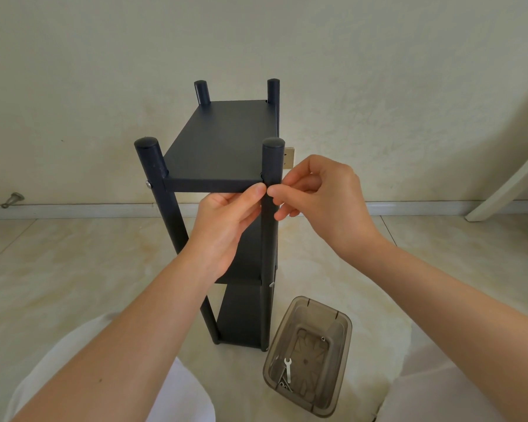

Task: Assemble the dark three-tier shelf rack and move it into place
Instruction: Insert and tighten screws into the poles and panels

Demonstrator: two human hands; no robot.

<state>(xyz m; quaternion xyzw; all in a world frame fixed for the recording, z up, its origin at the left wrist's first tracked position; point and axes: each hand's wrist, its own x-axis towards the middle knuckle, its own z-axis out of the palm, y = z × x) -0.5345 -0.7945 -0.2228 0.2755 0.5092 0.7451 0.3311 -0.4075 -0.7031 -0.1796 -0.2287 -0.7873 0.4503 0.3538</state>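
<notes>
The dark three-tier shelf rack (223,178) stands upright on the pale tiled floor (58,269), close in front of the seated person and a little out from the wall (104,56). Four round posts rise past the top shelf (223,141), each closed with a dark cap. The middle and bottom shelves show below, partly hidden behind the forearms. A silver bolt head (148,185) sits on the outer side of the near left post (156,172) at top-shelf level.

Both hands meet at the near right post (270,190), just where the top shelf's front edge joins it. The left hand (226,223) comes from the shelf side, its thumb and forefinger pressed against the post. The right hand (320,205) comes from the outer side, its fingers (279,191) pinched together right at the post. Whether they grip a small fastener I cannot tell; nothing shows between them.

On the floor just right of the rack's foot lies a smoky clear plastic bin (310,357). Inside rests a small silver wrench (288,370) with a few screws beside it. A beige wall plate (288,158) peeks out behind the right post. A white furniture leg (509,187) slants at the far right, and a small metal piece (13,198) lies by the baseboard at far left.
</notes>
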